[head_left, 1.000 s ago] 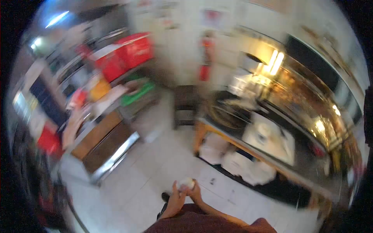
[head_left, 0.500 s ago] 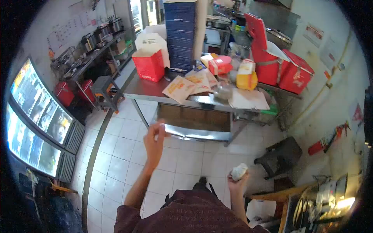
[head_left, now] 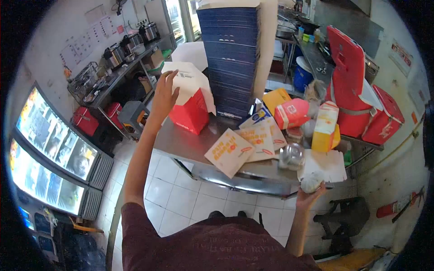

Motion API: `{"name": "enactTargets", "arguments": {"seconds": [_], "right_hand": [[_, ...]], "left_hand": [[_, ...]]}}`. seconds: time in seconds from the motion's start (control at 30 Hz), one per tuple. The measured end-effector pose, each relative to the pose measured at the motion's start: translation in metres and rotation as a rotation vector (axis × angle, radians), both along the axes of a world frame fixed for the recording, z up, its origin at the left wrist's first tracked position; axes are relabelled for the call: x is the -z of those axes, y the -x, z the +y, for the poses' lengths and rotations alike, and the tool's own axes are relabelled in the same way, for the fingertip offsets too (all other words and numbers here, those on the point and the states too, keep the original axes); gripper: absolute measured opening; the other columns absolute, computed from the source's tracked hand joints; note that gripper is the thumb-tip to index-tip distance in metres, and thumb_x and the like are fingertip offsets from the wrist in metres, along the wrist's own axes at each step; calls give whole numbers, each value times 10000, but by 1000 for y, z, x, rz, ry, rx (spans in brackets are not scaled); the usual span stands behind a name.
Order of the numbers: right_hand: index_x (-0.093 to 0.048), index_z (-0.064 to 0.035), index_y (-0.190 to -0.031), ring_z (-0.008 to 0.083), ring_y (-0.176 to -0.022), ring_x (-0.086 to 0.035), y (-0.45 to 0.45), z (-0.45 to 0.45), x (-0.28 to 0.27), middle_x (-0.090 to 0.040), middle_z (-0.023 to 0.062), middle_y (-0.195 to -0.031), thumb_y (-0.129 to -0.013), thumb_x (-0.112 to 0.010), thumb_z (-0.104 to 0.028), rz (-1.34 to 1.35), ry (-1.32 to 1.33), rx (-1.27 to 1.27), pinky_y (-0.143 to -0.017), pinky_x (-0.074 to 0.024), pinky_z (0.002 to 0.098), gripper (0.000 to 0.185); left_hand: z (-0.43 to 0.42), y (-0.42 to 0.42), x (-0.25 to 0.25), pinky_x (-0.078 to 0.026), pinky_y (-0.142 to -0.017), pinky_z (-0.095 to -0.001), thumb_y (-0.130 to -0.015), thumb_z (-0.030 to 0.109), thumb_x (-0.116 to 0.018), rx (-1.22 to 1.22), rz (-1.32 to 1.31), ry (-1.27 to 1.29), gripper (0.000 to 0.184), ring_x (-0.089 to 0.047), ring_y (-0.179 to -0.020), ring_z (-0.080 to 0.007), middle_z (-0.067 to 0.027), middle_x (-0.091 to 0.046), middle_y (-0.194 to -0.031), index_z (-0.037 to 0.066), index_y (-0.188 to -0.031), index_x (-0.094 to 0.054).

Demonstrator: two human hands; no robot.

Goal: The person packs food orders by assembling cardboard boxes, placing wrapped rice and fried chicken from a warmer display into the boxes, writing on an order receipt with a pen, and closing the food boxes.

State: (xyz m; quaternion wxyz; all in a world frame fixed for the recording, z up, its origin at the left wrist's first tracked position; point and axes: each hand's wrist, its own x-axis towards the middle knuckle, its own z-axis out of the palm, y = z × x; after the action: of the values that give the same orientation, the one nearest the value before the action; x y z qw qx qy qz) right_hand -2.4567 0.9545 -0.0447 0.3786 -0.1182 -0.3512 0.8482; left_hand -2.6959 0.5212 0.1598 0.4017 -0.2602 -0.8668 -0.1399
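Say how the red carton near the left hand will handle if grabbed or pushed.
The red carton would probably slide when pushed, standing on a shiny metal table. Its tall white flaps look thin, so they may bend if gripped.

Upper garment: one dark maroon shirt (head_left: pixel 181 246), plain cloth, with short sleeves (head_left: pixel 138 226). Faint rows of lettering (head_left: pixel 230 244) cross the front, inverted to the camera and not clearly legible. Footwear: dark shoes (head_left: pixel 216 214), only the toes visible. Forearms (head_left: pixel 143 158): bare, uncovered below the sleeves.
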Motion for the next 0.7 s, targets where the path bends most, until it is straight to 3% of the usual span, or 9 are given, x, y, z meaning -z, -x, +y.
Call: {"name": "enactTargets", "arguments": {"seconds": [0.03,0.13,0.17,0.23,0.37,0.53,0.7], "right_hand": [[-459,-122,-1135,217,-925,-556,17,-9,-17,-532,47,-1068,-830,-494,-463,-37,201,-145,-683,-507,378,459],[-480,-123,-1118,205,-911,-554,54,-48,-23,-545,37,-1041,-831,-479,-448,107,312,-347,-701,-492,374,434],[-497,-118,-1077,202,-837,-566,62,-64,-27,-546,42,-996,-806,-474,-446,62,439,-278,-650,-504,362,426],[-492,-126,-1087,201,-841,-563,67,-88,-21,-544,39,-1002,-804,-475,-456,16,405,-208,-652,-501,366,435],[-482,-134,-1098,196,-853,-554,84,-110,-6,-537,34,-1018,-800,-483,-468,-7,328,-149,-661,-492,374,447],[-479,-132,-1115,195,-859,-534,117,-143,-14,-540,29,-1023,-819,-478,-460,-43,340,-102,-709,-464,365,442],[-479,-119,-1121,198,-871,-525,137,-183,-16,-529,38,-1042,-818,-490,-443,-33,282,-178,-754,-458,376,444]], "left_hand": [[-5,26,0,-324,-965,-410,-751,59,-605,2,-17,9,569,-379,-1154,-372,-189,-400,-1215,48,-1266,-363],[-23,110,2,-260,-1004,-467,-729,153,-659,-31,-12,92,630,-334,-1206,-366,-161,-381,-1265,61,-1275,-358],[-29,134,7,-234,-1013,-491,-719,189,-676,-78,3,155,654,-319,-1222,-364,-151,-371,-1284,66,-1277,-357],[-43,161,22,-157,-1028,-558,-696,294,-697,-120,-22,250,703,-278,-1267,-334,-110,-358,-1327,99,-1282,-361],[-73,173,50,-194,-1022,-540,-761,231,-635,80,97,229,535,-395,-1198,-303,-116,-457,-1257,76,-1229,-427],[-97,186,31,-326,-987,-462,-775,99,-570,363,168,271,279,-509,-1093,-282,-120,-535,-1177,46,-1049,-555],[-101,200,36,-391,-940,-428,-745,65,-531,455,200,313,203,-524,-1064,-285,-136,-542,-1150,34,-944,-548]]}}
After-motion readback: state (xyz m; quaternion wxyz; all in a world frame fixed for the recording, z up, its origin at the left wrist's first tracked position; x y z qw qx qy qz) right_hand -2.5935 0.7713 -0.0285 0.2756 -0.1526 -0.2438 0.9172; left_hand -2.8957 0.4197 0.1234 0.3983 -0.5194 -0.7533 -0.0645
